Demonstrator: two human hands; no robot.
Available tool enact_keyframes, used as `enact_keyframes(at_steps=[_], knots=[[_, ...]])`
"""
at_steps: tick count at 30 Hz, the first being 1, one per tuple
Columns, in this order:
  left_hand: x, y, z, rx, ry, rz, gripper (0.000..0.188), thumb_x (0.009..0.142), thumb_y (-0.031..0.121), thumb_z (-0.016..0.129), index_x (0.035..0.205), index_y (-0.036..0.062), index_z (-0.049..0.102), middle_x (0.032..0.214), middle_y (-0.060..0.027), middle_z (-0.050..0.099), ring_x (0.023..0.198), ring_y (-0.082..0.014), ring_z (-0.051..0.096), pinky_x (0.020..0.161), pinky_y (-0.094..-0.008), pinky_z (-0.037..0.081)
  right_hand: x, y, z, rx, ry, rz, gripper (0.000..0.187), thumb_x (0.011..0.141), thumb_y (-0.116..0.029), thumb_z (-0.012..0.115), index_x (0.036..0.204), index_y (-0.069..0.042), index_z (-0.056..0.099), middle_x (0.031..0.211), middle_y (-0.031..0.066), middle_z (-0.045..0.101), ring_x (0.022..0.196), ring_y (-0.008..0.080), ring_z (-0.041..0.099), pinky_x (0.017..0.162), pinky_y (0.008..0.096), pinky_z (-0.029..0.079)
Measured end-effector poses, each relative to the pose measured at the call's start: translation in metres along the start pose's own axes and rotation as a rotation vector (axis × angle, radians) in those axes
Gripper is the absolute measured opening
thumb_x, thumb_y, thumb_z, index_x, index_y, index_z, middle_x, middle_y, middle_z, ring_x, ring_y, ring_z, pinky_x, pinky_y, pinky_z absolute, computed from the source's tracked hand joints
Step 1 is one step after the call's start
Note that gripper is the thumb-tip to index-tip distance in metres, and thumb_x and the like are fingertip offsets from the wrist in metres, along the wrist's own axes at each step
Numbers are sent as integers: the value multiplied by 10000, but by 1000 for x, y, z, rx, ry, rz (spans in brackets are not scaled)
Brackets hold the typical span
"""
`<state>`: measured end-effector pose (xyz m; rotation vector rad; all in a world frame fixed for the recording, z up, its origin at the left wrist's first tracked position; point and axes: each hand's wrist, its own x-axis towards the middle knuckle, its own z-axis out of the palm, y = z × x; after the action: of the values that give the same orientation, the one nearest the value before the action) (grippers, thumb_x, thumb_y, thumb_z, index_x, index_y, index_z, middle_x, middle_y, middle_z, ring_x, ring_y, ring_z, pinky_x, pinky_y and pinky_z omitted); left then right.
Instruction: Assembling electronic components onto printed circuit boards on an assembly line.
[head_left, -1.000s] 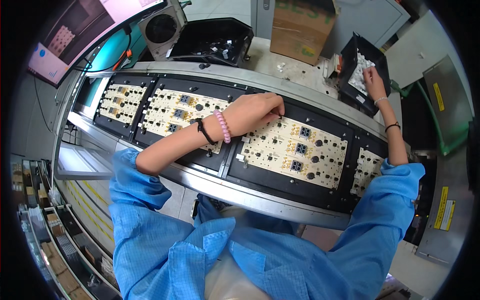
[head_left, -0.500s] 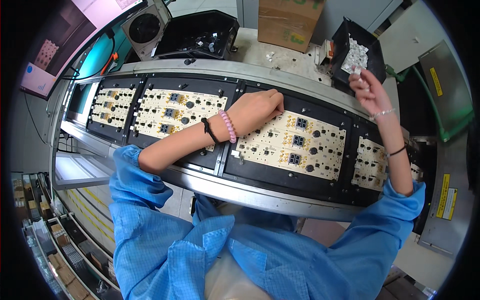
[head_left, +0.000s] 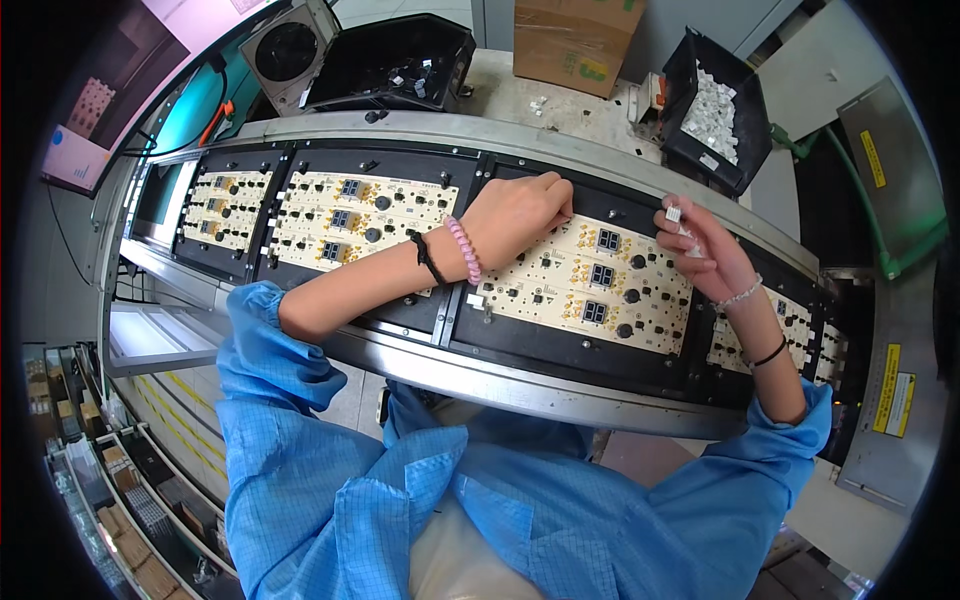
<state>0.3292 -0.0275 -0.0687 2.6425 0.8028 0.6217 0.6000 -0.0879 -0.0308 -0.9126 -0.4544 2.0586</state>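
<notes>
My left hand (head_left: 522,217) is closed, its fingertips pressed down at the far left corner of a cream circuit board panel (head_left: 560,300). What they pinch, if anything, is hidden. Above the panel's far right corner, my right hand (head_left: 705,250) holds a small white plastic connector (head_left: 674,214) between thumb and fingers. More white pieces show among its curled fingers. The panel bears dark square displays, round black parts and small yellow components, and lies in a black carrier frame (head_left: 520,338). A loose-looking white connector (head_left: 476,300) sits at the panel's near left edge.
Similar panels (head_left: 400,205) lie in carriers along the metal-railed line (head_left: 480,385). Beyond it stand a black bin of white connectors (head_left: 712,115), a black tray with a few pieces (head_left: 385,75) and a cardboard box (head_left: 572,45). A monitor (head_left: 90,100) is at far left.
My right hand has come from beside the connector bin toward me and left, over the panel's right side, with white connectors in it. My left hand has stayed at the panel's far left corner.
</notes>
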Motion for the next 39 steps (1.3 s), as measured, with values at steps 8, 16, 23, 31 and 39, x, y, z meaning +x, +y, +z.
enact_keyframes(at_steps=[8,16,23,31,39], knots=[[22,13,-1,93,-86,99,71,848,140,590,862,71,593,845,-72,617,791,-264,637,672,-364,514,-21,4,-11,-102,-59,18,192,1002,-239,441,1060,-58,471,847,0,430,606,0,335,377,84,279],[63,-76,-52,231,208,42,180,841,91,620,1020,71,622,918,-99,611,808,-234,619,708,-316,511,-40,8,-57,38,-64,-47,273,1020,-329,397,996,-80,507,724,-30,387,513,4,310,373,100,264],[55,-262,-88,133,-400,-574,335,853,293,627,1012,3,680,972,-195,682,921,-281,645,821,-344,490,-48,6,-59,273,11,-88,299,1018,-360,387,959,-91,502,677,-49,336,509,0,279,360,113,244],[65,-257,-81,60,-536,-609,297,769,252,717,1017,88,723,997,-96,705,909,-219,651,845,-310,483,-55,5,-66,148,-84,-193,319,1026,-363,346,917,-101,491,606,-52,302,483,19,261,356,132,247],[51,-262,-75,208,-278,-662,212,742,173,748,891,25,725,876,-135,704,809,-233,667,769,-322,510,-54,0,-66,138,86,-275,265,1024,-300,391,1115,-67,478,756,-33,403,535,11,299,382,127,250]])
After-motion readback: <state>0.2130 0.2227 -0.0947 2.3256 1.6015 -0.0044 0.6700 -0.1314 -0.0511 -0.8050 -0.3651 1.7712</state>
